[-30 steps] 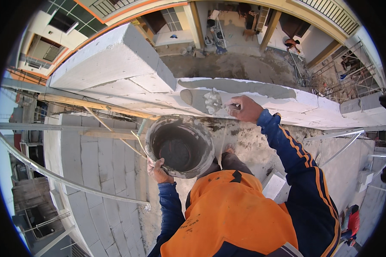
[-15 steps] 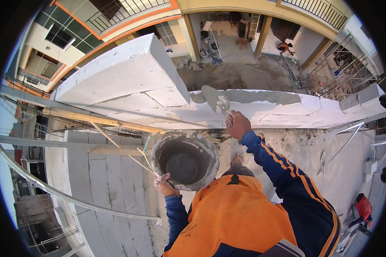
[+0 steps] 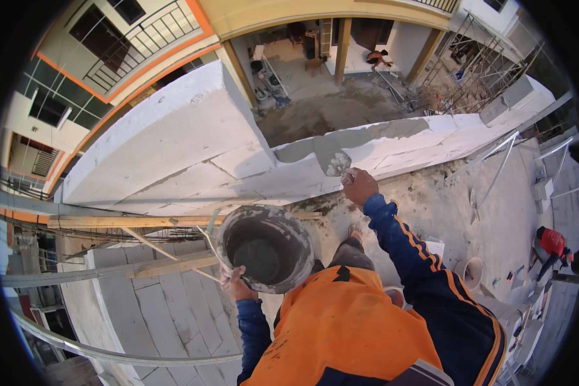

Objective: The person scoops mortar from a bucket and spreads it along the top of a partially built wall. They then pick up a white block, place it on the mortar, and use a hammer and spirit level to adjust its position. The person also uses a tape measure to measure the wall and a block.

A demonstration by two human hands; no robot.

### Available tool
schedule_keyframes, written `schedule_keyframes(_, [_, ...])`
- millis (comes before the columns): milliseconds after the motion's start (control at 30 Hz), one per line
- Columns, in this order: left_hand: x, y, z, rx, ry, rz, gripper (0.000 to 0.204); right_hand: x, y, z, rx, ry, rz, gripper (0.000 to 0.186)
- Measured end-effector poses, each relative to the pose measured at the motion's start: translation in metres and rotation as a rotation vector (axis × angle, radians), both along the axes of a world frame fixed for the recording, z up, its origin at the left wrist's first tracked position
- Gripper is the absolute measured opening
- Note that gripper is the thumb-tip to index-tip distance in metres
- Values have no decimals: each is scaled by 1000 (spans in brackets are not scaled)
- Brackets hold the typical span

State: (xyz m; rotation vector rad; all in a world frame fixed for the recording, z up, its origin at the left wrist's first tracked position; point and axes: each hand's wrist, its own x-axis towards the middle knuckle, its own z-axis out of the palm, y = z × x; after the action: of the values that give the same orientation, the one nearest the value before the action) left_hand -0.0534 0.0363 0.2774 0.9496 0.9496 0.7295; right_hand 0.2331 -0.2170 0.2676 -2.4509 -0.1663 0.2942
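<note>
My right hand (image 3: pixel 360 185) is closed round the handle of a trowel (image 3: pixel 323 153). Its blade lies on or just over the wall top, with lumps of mortar near the handle end. Grey mortar (image 3: pixel 392 130) coats a strip of the white block wall (image 3: pixel 392 156), running up to a taller block (image 3: pixel 174 116) on the left. My left hand (image 3: pixel 240 284) grips the near-left rim of a dark, mortar-crusted bucket (image 3: pixel 300 248), tilted toward me. Some dark grey material sits at the bucket's bottom. The fingers behind the rim are partly hidden.
Wooden planks (image 3: pixel 122 221) and metal poles cross at the left, over stacked blocks (image 3: pixel 167 296). Beyond the wall lies a drop to a yard (image 3: pixel 321 116), where a person (image 3: pixel 379 59) crouches. Another person in red (image 3: pixel 552 241) bends at the right, near a round tub (image 3: pixel 469 273).
The view has turned, so the wall slants more. My right hand has drawn the trowel slightly right, away from the taller block, baring more mortar there. My left hand still holds the bucket.
</note>
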Motion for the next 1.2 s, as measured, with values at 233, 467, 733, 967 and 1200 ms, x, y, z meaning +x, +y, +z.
schedule_keyframes(233, [-3,22,-21,-20,-8,-45,14,47,36,-4,-20,86,184,29])
schedule_keyframes(467, [-4,25,-14,-7,-45,-51,22,55,27,-34,-14,-113,-78,32])
schedule_keyframes(733, [-7,44,-35,73,85,-32,17,-113,48,-90,292,-35,-180,36])
schedule_keyframes(967, [-18,66,-59,-16,38,-127,34,-100,84,-81,383,24,-142,36])
schedule_keyframes(1200, [-22,80,-77,-9,-97,-176,38,-123,57,-51,221,26,13,35])
